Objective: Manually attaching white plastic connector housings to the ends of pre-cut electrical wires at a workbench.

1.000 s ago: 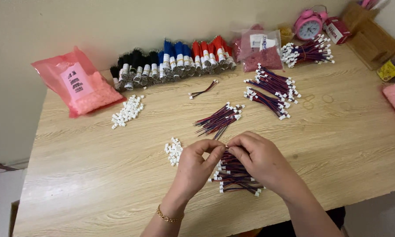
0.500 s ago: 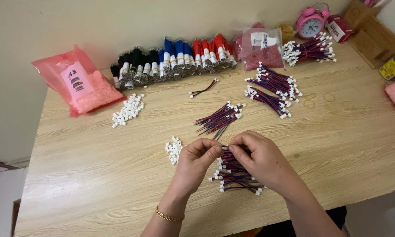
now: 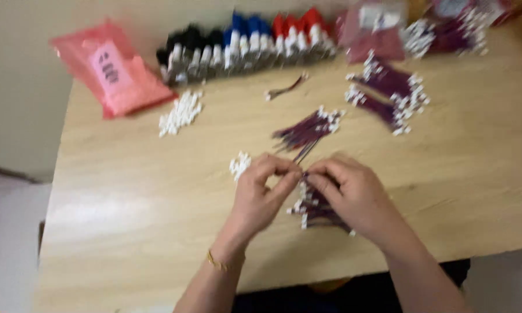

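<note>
Your left hand [image 3: 261, 194] and right hand [image 3: 351, 194] meet fingertip to fingertip at the middle of the wooden desk [image 3: 128, 208], each pinching an end of a thin purple wire lead [image 3: 303, 152] that runs up toward 12 o'clock; the picture is blurred, so the exact grip is hard to read. Under your right palm lies a bundle of purple leads with white connectors [image 3: 313, 208]. A small heap of loose white connector housings [image 3: 239, 164] sits just beside your left fingers at 10 o'clock, a likely thing to get scattered if your wrist sweeps outward. Tugging the pinched lead could drag the fan of leads [image 3: 307, 130] at 12 o'clock into a tangle, or pull a connector off its wire.
</note>
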